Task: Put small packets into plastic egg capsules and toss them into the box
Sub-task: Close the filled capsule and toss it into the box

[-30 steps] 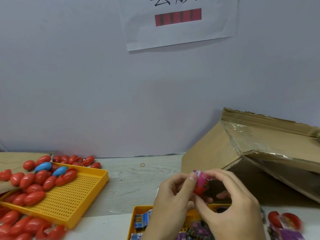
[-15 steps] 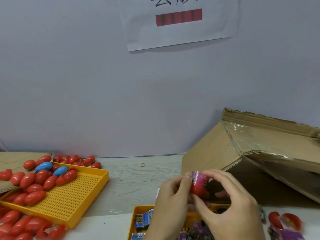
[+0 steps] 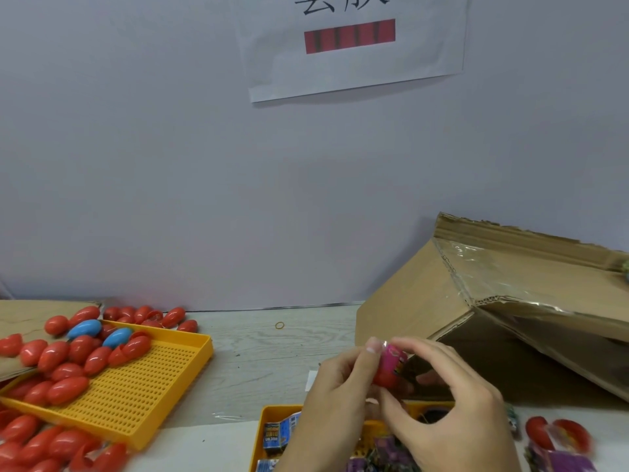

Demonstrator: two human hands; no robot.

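A red egg capsule half (image 3: 386, 379) sits between my two hands with a pink packet (image 3: 394, 358) sticking out of its top. My left hand (image 3: 337, 400) holds the capsule from the left, thumb up against the packet. My right hand (image 3: 449, 410) curls over from the right and pinches the packet's top. The cardboard box (image 3: 503, 301) lies tilted behind my hands, its dark opening facing me. A yellow tray (image 3: 272, 417) under my hands holds blue and purple packets (image 3: 277, 432).
A yellow perforated tray (image 3: 136, 386) at the left holds several red capsules (image 3: 68, 384) and two blue ones (image 3: 85, 328); more red ones lie around it. Red capsule halves (image 3: 558, 434) lie at the lower right. A rubber band (image 3: 279, 325) lies on the table.
The packet has sunk deeper into the red capsule half as my right fingers pressed it down. Both hands shifted slightly lower.
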